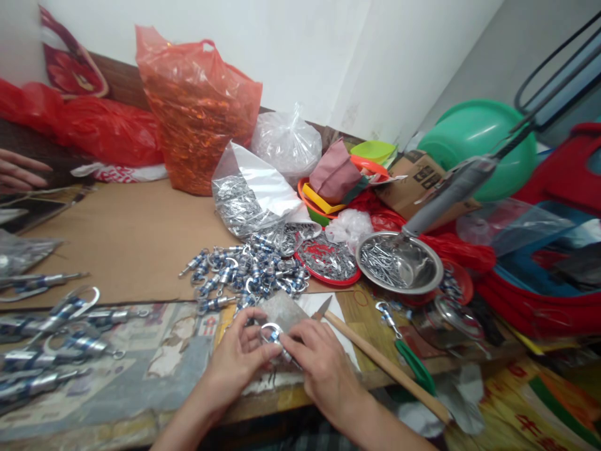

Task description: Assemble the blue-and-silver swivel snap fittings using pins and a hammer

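1. Landmark: steel bowl [416, 272] with pins, on the tabletop [369, 318].
2. Metal clip [271, 330]: between both hands, left of the bowl, nearer the person.
3. Left hand [241, 351]: thumb and fingers pinching the clip's hooped end.
4. Right hand [323, 363]: pinching the clip's body.
5. Clip pile [253, 272]: well left of the bowl.
6. Red tray [345, 282], small metal parts inside: just left of the bowl.
7. Wooden handle [385, 365]: slanting on the bowl's near side.

Sm. assembly wkshp: brown cardboard-topped wooden bench [141, 232] w/ heaped blue-&-silver metal hook pcs [253, 269], round stainless-steel bowl [420, 266] of thin silver pins [380, 260].
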The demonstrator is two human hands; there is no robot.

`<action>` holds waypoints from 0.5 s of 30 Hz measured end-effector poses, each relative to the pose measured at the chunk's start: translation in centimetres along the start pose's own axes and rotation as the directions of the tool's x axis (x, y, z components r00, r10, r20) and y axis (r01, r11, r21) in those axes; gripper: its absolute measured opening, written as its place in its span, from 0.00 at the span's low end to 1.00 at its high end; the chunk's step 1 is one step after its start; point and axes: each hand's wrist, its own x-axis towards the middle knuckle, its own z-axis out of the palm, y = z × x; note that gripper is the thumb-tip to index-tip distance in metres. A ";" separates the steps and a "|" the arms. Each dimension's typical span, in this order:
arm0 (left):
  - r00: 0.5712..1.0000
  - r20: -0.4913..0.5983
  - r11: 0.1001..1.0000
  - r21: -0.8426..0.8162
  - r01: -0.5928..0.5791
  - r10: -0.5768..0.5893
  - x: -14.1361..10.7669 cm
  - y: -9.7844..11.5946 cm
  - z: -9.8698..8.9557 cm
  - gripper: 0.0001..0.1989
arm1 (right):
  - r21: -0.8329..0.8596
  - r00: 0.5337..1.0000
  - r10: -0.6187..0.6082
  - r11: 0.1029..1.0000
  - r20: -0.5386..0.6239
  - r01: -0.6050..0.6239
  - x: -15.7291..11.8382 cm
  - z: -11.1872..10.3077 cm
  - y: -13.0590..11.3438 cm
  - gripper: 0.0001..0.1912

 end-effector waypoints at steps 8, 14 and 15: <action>0.999 0.042 0.980 0.199 -0.002 -0.007 0.1 -0.4 -0.7 0.16 | 0.124 0.991 0.136 0.983 -0.012 -0.133 -1.1 -0.4 1.1 0.19; 0.999 0.028 0.977 0.210 0.020 -0.026 0.2 -0.4 -0.7 0.19 | -0.170 0.870 0.492 0.861 0.033 -0.480 -5.2 -2.0 7.6 0.19; 1.000 0.019 0.984 0.178 0.018 -0.022 0.1 -0.4 -0.6 0.20 | -0.201 0.853 0.513 0.849 0.094 -0.489 -5.8 -2.1 8.2 0.17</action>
